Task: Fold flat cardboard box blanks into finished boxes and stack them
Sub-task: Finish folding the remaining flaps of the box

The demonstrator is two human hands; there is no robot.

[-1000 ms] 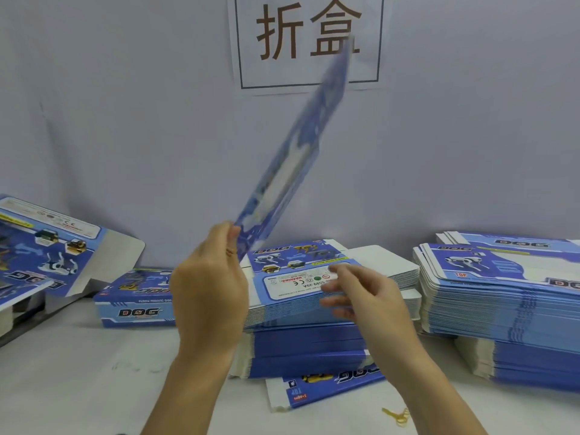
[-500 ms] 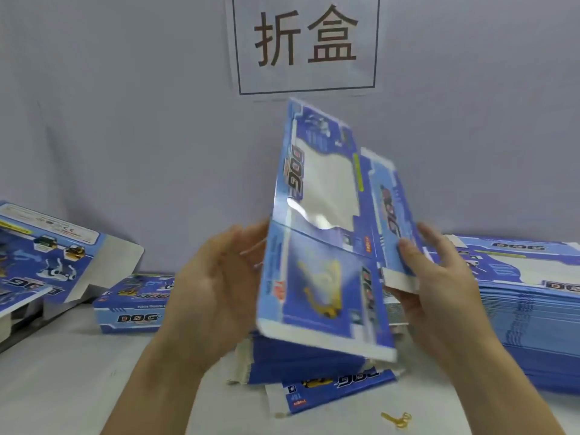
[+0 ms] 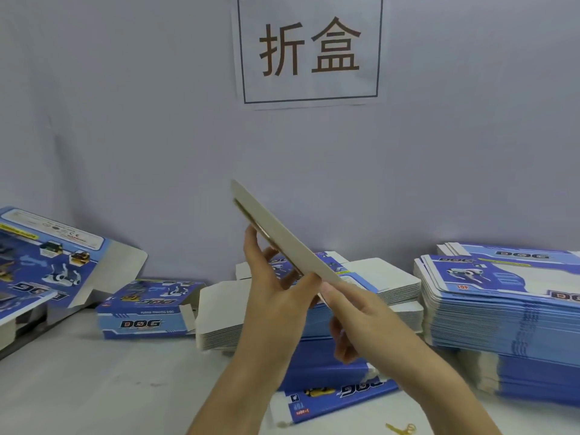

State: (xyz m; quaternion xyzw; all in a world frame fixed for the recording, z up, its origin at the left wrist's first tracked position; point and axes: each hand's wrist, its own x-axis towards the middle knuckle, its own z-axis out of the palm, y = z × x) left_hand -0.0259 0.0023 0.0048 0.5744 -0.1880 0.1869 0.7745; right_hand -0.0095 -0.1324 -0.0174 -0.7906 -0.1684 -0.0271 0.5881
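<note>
The person is holding one flat box blank [image 3: 282, 237] up in the air between both hands, above the table [image 3: 94, 387]. The blank is showing nearly edge-on, its plain grey-white underside facing up, and it is slanting from a high far tip down toward the hands. The left hand [image 3: 270, 296] is gripping the blank's lower part from the left, fingers [image 3: 251, 246] lying straight up along its hidden face and the thumb pressing over the near edge. The right hand [image 3: 354, 315] is meeting it just beside that thumb, its thumb lying on the blank's grey side and its fingers curling underneath, so both hands are pinching the same card. How the blank's hidden printed face is lying cannot be told.

Directly behind and below the grip, a middle stack of blanks [image 3: 376, 277] is sitting on the table, with another blank [image 3: 339, 397] lying loose under the wrists. To the right of the grip, well apart, a tall stack of blue blanks [image 3: 502, 309] is standing. To the left of the grip, a folded box marked DOG [image 3: 144, 315] is resting on the table, and farther left a larger opened carton [image 3: 47, 265] is tilting. Above the raised tip, a paper sign [image 3: 309, 48] is hanging on the grey wall. Near the right forearm, a small yellow rubber band [image 3: 401, 430] is lying.
</note>
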